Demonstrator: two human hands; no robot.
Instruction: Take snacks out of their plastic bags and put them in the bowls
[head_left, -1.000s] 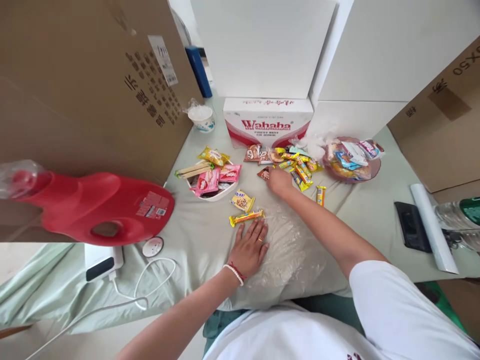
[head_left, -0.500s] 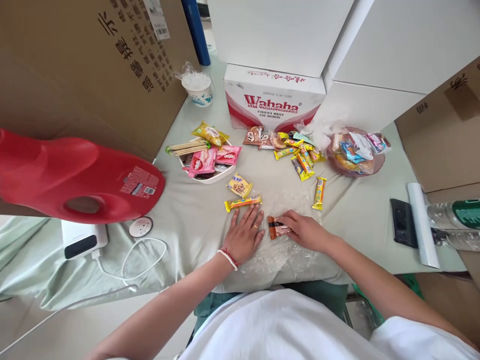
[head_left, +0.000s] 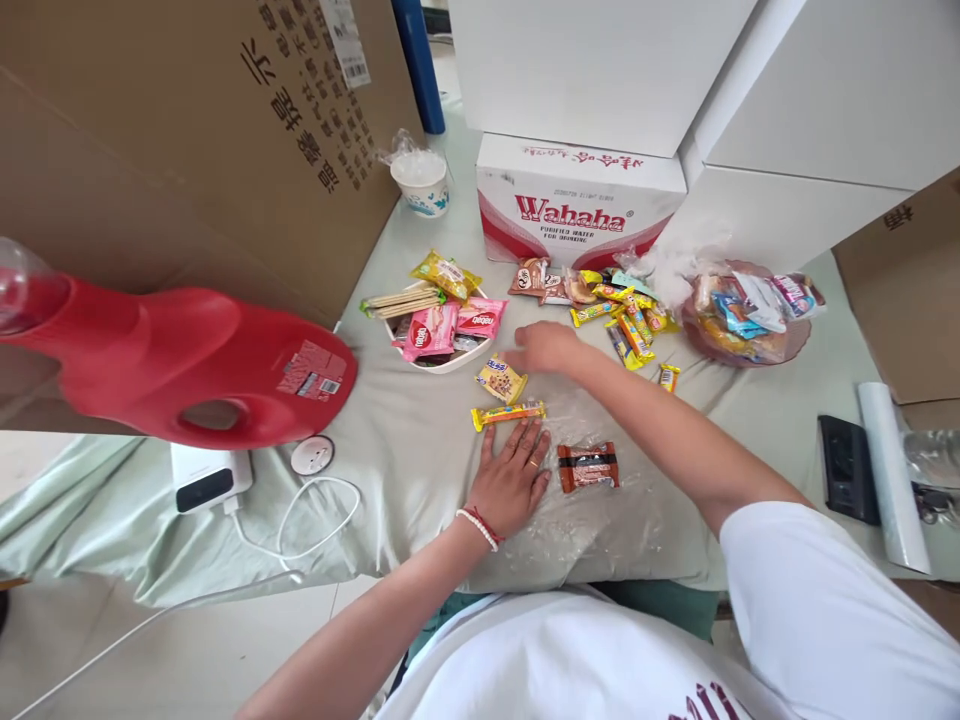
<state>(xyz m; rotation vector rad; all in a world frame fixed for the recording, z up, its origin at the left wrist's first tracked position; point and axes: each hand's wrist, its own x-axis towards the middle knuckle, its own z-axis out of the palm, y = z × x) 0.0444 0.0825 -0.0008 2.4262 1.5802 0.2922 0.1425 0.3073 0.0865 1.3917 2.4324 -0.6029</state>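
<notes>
My left hand lies flat on the cloth with its fingers spread, the tips close to a yellow wrapped snack bar. Reaching forward, my right hand hangs beside a small yellow snack packet. Its fingers are blurred and partly hidden, so I cannot tell how far they are closed. A brown wrapped snack lies on a crumpled clear plastic sheet, right of my left hand. Beyond my hands stands a white dish with pink and yellow packets and wrapped sticks.
Several yellow bars and brown packets lie before a Wahaha carton. A pink bowl of snacks stands right. A red jug lies left, near a white power bank with a cable. A paper cup stands behind.
My right hand has let go of the brown wrapped snack and moved forward and left to the yellow packet. The left hand stays flat. The whole view has shifted slightly.
</notes>
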